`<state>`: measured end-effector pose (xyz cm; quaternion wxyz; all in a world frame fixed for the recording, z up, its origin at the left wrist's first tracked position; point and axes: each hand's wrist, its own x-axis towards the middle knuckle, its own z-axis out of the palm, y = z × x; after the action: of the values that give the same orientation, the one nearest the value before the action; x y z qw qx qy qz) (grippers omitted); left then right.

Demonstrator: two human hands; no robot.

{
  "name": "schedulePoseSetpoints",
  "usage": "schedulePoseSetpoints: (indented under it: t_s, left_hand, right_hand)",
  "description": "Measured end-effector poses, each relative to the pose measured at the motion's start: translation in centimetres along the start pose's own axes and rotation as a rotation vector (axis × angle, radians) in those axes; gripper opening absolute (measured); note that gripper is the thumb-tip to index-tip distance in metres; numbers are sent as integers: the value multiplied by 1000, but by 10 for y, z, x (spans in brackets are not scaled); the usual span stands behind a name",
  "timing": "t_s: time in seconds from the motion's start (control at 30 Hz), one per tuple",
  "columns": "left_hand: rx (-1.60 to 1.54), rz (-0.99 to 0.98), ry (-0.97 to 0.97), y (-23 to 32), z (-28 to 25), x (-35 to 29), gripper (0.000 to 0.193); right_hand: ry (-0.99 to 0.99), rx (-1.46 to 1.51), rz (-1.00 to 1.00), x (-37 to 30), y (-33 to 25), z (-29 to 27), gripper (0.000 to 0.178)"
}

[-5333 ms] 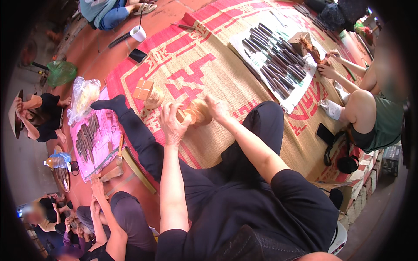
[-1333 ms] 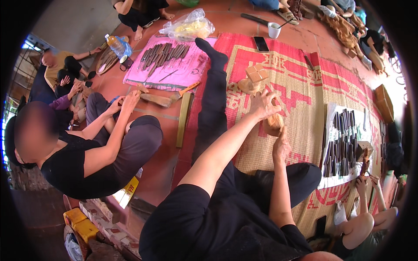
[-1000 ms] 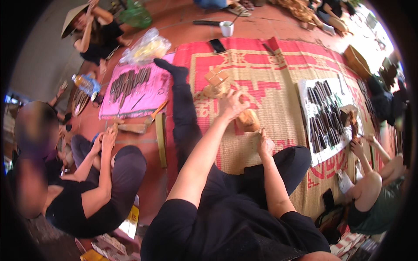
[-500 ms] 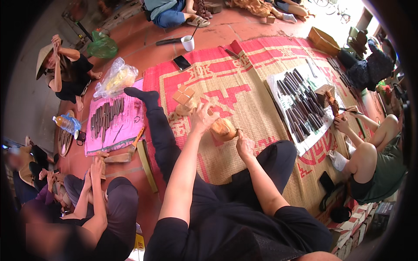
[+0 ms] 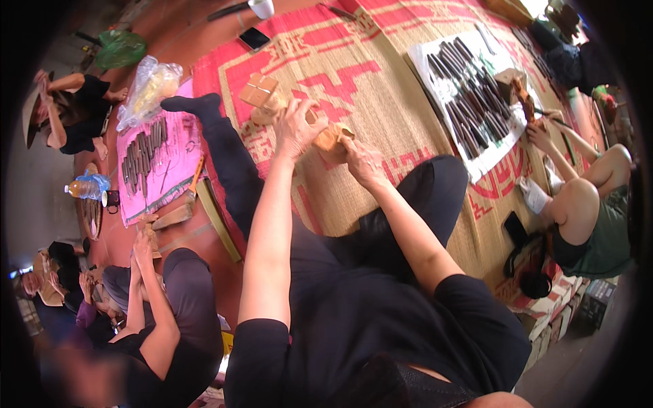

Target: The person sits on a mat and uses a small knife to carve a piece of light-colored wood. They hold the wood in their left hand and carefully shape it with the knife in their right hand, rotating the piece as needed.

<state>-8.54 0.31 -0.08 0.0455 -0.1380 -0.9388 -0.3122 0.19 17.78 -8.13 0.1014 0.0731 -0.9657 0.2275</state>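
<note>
A pale wooden carving (image 5: 333,141) with rounded parts and a square block at its far end lies over the mat between my hands. My left hand (image 5: 297,129) is closed around its middle, thumb and fingers curved over the wood. My right hand (image 5: 365,162) is closed at the near rounded end, its fingertips against the wood. Whatever is inside the right fingers is hidden; a small dark bit shows at their tips. My outstretched left leg in a dark sock (image 5: 218,129) lies beside the carving.
A white sheet (image 5: 425,61) bears several dark slim tools at right; a pink sheet (image 5: 183,160) holds more at left. A phone (image 5: 254,38) and white cup (image 5: 261,8) are at the back. Co-workers sit on both sides, one at right holding a brown carving (image 5: 524,98).
The whole view has shifted, so the mat and people sit higher in the picture. My right hand has come closer to the carving's rounded end and my left hand. My left hand keeps its hold.
</note>
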Motion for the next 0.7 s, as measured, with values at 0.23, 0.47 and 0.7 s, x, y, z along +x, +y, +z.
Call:
schedulePoseSetpoints:
  t_s: [0.23, 0.47, 0.7]
  left_hand:
    - [83, 106, -16, 2, -6, -5, 40]
    - [84, 171, -30, 10, -6, -7, 40]
    - [142, 229, -37, 18, -1, -10, 39]
  right_hand:
    - [14, 9, 195, -14, 30, 15, 25]
    - [133, 89, 127, 1, 7, 14, 29]
    - [-105, 19, 292, -15, 36, 36, 24]
